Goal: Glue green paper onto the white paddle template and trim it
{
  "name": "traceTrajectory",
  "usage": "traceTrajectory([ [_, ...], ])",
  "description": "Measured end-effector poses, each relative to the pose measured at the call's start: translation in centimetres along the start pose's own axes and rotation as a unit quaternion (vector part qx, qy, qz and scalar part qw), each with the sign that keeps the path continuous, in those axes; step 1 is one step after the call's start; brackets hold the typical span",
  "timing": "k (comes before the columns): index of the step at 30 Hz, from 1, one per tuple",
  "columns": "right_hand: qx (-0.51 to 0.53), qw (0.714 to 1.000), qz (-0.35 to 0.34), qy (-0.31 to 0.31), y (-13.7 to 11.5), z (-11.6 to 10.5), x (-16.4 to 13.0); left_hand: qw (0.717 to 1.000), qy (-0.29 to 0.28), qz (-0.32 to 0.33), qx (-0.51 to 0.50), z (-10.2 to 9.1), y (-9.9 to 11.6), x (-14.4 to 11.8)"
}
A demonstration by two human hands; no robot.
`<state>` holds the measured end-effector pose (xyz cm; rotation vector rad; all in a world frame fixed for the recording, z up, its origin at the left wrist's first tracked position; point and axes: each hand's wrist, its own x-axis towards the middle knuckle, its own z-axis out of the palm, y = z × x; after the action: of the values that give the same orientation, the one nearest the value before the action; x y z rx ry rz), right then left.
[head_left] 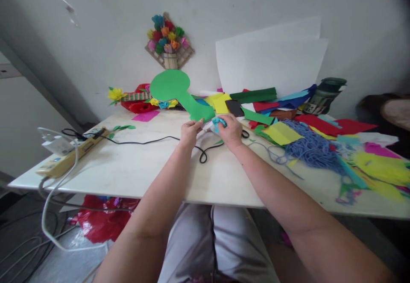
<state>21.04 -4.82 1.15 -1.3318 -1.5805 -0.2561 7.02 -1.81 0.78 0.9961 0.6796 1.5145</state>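
My left hand [189, 132] pinches the lower end of a green paper cut-out [169, 85]. The cut-out has a wide oval top and a narrower stem, and it is held up above the table. My right hand [231, 130] is closed around a white and light-blue tool [219, 123] that looks like a hot glue gun. Its tip points at the bottom edge of the green paper, close to my left fingertips. My fingers hide much of the tool. A black cord [147, 141] runs from the power strip [73, 152] towards my right hand.
Blue yarn [312, 146] and coloured paper scraps [378, 167] cover the table's right side. A dark bottle [324, 97] stands at the back right. Paper flowers [165, 35] on a lattice hang on the wall. A black phone [235, 108] lies among papers behind my hands.
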Motion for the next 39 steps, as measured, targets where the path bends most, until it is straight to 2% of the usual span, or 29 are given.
traceTrajectory([
  [5, -0.036, 0.996, -0.063, -0.051, -0.3, -0.1, -0.3, 1.0, -0.002, 0.002, 0.016, -0.2, -0.1, 0.1],
  [9, -0.032, 0.994, -0.087, -0.059, -0.4, 0.0, -0.6, 1.0, 0.002, 0.008, 0.021, -0.2, 0.0, 0.0],
  [17, 0.017, 0.997, -0.044, -0.059, -0.6, 0.6, -0.7, 1.0, 0.001, 0.01, 0.027, 0.0, 0.1, -0.2],
  [24, -0.001, 0.998, -0.023, -0.052, -1.0, 0.7, -0.5, 0.999, 0.005, 0.009, 0.044, 0.0, 0.0, -0.1],
  [33, -0.04, 0.997, -0.054, -0.042, -0.9, 0.6, -0.4, 0.999, -0.02, 0.002, 0.049, 0.1, -0.1, -0.3],
  [39, -0.046, 0.997, -0.032, -0.044, -1.1, 0.6, -0.5, 0.996, -0.022, 0.014, 0.084, -0.1, -0.6, 0.0],
])
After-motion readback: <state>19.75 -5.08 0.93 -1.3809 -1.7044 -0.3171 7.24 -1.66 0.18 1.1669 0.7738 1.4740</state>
